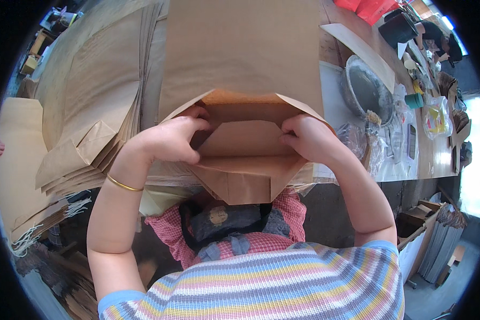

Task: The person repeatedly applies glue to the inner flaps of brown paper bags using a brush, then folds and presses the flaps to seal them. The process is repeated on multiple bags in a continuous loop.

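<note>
A large brown kraft paper bag [240, 48] lies on the table in front of me, its near end spread into a wide, folded-out opening with a flap hanging past the table edge. My left hand [168, 136] grips the left side of that opening, thumb low and fingers curled inside. On the opposite side my right hand [309, 136] holds the paper, its fingertips bent inward and partly hidden. Inside the opening shows a lighter brown panel [245, 137] of paper.
Folded brown paper bags [98, 90] are stacked at the left. To the right stand a round grey basin [348, 88], a brush [373, 118], clear plastic and a phone [411, 141]. Bags with white cord handles [26, 240] lie at the lower left; a cardboard box [416, 226] is at lower right.
</note>
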`<state>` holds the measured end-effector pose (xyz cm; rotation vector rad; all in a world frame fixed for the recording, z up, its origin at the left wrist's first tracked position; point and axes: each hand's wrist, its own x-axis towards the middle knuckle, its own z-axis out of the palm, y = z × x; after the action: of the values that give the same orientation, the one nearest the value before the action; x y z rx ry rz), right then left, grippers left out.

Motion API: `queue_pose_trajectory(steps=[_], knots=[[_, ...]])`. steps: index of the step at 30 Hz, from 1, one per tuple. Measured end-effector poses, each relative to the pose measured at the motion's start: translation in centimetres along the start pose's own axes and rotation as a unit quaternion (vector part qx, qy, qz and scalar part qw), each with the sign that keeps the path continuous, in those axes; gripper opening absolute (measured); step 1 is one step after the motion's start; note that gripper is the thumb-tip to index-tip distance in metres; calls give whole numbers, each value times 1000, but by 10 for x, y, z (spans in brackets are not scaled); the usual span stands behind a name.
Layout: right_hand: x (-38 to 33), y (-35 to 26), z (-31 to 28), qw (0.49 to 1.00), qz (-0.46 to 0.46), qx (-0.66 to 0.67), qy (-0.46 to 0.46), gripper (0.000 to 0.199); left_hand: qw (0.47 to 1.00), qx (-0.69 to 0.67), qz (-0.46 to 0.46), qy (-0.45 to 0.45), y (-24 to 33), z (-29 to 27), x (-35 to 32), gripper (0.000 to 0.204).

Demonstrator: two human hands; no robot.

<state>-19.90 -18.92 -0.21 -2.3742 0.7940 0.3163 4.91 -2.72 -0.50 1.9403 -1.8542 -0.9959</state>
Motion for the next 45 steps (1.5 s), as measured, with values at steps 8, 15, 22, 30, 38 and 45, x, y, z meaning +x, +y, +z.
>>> queue_pose_trajectory(steps=[8, 15, 22, 30, 38, 45], knots=[[6, 0, 33, 969, 70, -186, 146, 12, 984, 18, -106, 143, -12, 43, 31, 13], [-101, 34, -10, 920, -132, -160, 333, 24, 990, 30, -78, 113, -22, 31, 18, 24], [-159, 158, -9, 907, -54, -257, 329, 29, 977, 205, -62, 18, 42, 34, -10, 57], [-78, 208, -80, 858, 93, 194, 467, 10, 957, 280, -22, 65, 48, 27, -21, 73], [-99, 201, -103, 879, 49, 283, 381, 21, 959, 237, -78, 137, 61, 33, -20, 121], [-111, 233, -135, 922, 76, 319, 205, 21, 960, 231, -62, 144, 61, 35, -10, 124]])
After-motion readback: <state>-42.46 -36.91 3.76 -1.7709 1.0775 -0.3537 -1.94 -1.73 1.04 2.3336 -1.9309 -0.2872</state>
